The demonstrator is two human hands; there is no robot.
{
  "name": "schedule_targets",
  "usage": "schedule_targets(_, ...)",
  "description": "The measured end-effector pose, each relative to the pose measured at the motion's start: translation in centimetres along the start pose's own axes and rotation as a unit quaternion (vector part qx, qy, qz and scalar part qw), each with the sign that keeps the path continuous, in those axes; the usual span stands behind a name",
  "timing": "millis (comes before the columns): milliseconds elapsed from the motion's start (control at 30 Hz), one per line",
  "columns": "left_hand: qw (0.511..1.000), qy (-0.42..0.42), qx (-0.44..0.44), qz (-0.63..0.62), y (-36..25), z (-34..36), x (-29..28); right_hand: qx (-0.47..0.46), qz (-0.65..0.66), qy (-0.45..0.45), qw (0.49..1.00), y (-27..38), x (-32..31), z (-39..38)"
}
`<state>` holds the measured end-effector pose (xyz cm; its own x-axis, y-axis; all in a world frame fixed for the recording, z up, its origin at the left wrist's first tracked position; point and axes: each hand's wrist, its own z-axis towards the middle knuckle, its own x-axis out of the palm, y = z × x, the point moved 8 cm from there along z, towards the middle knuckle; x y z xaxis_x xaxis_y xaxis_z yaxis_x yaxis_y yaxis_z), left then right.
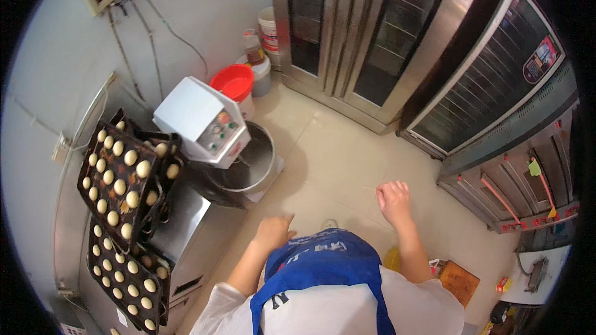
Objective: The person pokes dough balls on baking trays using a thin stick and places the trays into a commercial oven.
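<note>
My left hand (273, 232) hangs at the left of my blue apron (316, 254), its fingers loosely bent and apart, with nothing visible in them. My right hand (392, 201) is held out over the tiled floor, fingers curled in and apparently empty. To my left, dark baking trays (115, 186) carrying several pale round dough balls (143, 169) are stacked at a tilt on a steel counter (186, 217). Beyond my left hand is a white mixer (192, 118) with a steel bowl (261, 161).
Steel cabinets with glass doors (391, 43) stand ahead, beside a glass-door unit (472, 80). A deck oven (515, 186) is on the right. A red basin (231, 79) and buckets (264, 22) sit against the back wall. An orange board (459, 282) lies low at my right.
</note>
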<state>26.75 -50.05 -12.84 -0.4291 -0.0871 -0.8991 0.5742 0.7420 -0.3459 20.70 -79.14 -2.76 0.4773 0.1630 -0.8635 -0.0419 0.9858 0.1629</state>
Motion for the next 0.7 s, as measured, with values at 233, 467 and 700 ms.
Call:
schedule_targets(233, 0.966, -0.058, 0.109, -0.225, -7.1, 17.4, -5.7, 0.037, 0.042, -0.02, 0.998, -9.5, -0.4, 3.0)
schedule_targets(467, 0.851, -0.089, 0.095, -0.508, -2.0, 40.3, -14.7, 0.125, 0.051, -0.066, 0.989, -16.6, 3.3, 7.8)
schedule_targets(700, 0.753, -0.168, 0.005, -0.636, 1.5, 68.6, -29.2, 0.201, -0.024, -0.057, 0.978, -23.1, 6.4, 15.9)
